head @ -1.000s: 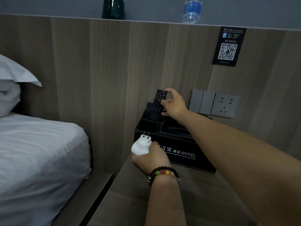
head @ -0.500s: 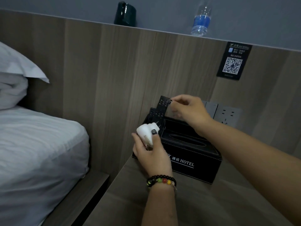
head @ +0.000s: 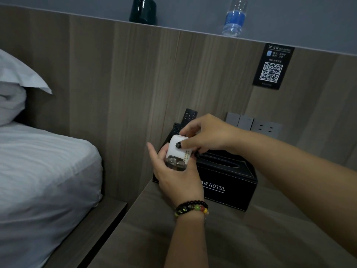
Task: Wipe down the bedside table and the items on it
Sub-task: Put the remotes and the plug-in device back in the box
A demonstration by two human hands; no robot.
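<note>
At nine o'clock we see a bed with pillows. At twelve, a dark cup and water bottle stand on the ledge. At two, a QR sign hangs above wall switches.

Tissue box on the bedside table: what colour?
Black tissue box with white HOTEL lettering; head view.

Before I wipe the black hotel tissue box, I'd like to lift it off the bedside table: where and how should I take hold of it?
Probably grip the tissue box across its two short end walls, coming down from above. Its flat, upright sides suit an opposed grip, and the remotes stand in its rear-left compartments, so keep it level. Both hands are busy: the left hand and right hand hold the white plug-in device.
</note>
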